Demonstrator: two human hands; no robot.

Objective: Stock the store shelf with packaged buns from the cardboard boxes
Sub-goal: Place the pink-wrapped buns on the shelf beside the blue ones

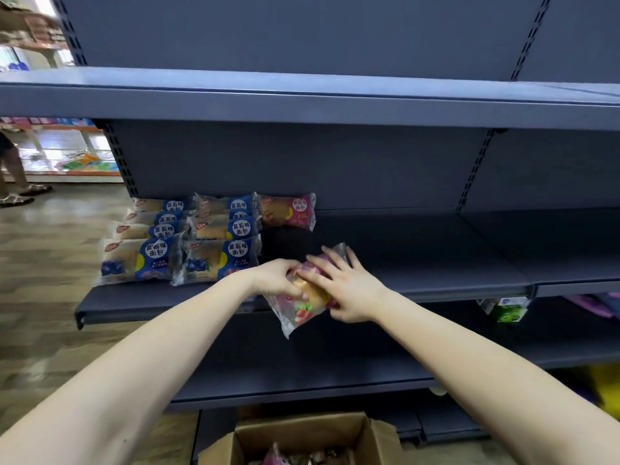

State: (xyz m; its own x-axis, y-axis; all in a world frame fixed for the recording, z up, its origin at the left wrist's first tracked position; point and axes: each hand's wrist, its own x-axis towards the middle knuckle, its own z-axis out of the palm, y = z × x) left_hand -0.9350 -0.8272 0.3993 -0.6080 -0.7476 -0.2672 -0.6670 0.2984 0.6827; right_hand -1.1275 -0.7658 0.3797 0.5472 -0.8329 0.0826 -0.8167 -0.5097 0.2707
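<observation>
— What are the hands doing?
— Both meet on one pink bun packet (303, 312). The left hand (276, 276) curls its fingers round the packet's left end. The right hand (347, 286) lies on top, fingers spread straight.
— Where is the packet?
— At the front edge of the dark shelf (436, 263), tilted, its near corner hanging past the lip. Just left, blue bun packets (188, 243) lie in two rows, and another pink packet (288, 211) sits at the back. Below, an open cardboard box (369, 437) holds more packets.
</observation>
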